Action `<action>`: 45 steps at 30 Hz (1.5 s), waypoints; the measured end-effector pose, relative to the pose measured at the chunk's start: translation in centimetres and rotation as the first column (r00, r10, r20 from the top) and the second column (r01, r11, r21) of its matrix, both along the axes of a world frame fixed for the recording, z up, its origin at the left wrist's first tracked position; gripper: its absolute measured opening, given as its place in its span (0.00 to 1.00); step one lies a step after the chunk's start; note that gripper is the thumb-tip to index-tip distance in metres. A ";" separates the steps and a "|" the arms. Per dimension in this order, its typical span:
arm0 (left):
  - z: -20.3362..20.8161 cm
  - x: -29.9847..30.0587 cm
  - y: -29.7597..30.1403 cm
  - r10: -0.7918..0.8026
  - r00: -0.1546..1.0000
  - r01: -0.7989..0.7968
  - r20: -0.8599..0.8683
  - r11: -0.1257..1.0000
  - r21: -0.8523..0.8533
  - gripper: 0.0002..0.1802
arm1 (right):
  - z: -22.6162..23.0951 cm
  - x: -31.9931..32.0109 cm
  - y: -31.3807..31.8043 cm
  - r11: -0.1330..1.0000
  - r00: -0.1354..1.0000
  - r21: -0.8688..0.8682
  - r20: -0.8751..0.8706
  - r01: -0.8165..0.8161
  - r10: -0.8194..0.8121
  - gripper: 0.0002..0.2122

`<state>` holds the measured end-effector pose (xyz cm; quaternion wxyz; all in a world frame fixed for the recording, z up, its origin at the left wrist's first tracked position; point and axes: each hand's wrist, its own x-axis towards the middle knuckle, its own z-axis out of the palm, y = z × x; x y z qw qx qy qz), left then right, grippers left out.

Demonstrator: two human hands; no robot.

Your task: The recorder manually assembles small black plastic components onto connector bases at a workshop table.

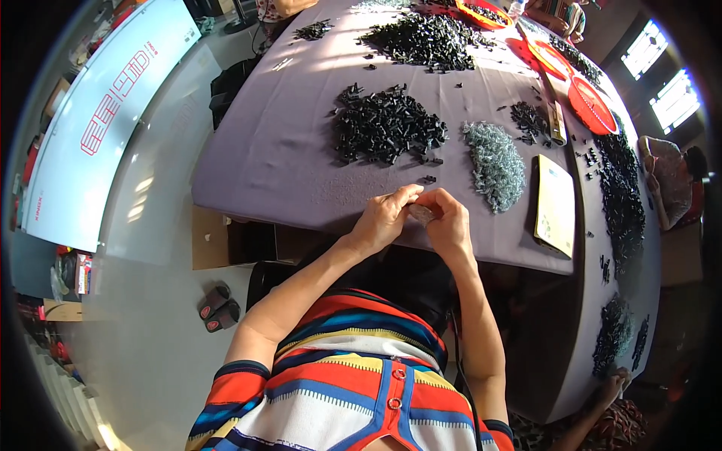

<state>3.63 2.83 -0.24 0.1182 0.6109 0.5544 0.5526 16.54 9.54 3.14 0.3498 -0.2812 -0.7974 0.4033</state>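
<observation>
At the near edge of the table, my left hand (380,219) and my right hand (450,223) meet fingertip to fingertip in a pinch. Whatever the left fingers hold is hidden. Under the curled right fingers shows a small greyish, translucent clump (421,213), too small to name. Just beyond my fingertips lies a small black plastic piece (427,180). Farther off is a heap of black plastic pieces (387,124). To its right spreads a pile of small clear, bluish-grey parts (494,165).
A yellowish box (555,204) stands near the right corner. A larger black heap (425,37) lies at the far end, and red baskets (593,107) stand at the right. Another person's hand (618,382) is at the lower right. Slippers (218,307) lie on the floor.
</observation>
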 end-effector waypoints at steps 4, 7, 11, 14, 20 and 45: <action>0.1 -0.1 -0.5 -0.043 0.997 0.045 0.067 0.998 -0.039 0.18 | 0.4 0.5 1.0 0.678 0.981 -0.720 -0.192 -0.147 0.009 0.03; 0.1 -0.4 -0.7 -0.001 0.999 0.003 0.042 0.999 -0.052 0.17 | 0.1 0.2 1.2 0.773 0.997 -0.630 -0.015 -0.071 0.079 0.05; 1.0 -2.0 -1.2 -0.023 0.998 0.028 0.067 0.997 -0.072 0.15 | 0.1 -1.1 1.8 0.843 0.986 -0.529 0.065 -0.098 0.156 0.07; 0.0 -3.7 -1.0 0.041 0.899 0.036 0.437 0.986 -0.165 0.09 | 0.1 -2.9 2.2 0.938 0.990 -0.331 0.054 -0.103 0.128 0.11; -0.1 -4.8 -1.5 0.038 0.873 0.066 0.486 0.978 -0.196 0.06 | -1.5 -6.1 5.2 0.800 0.978 0.599 0.150 0.025 -0.142 0.10; 0.0 -5.1 -1.5 0.073 0.805 0.038 0.589 0.984 -0.173 0.08 | 1.1 -5.7 5.3 0.868 0.987 0.484 0.158 -0.113 0.040 0.15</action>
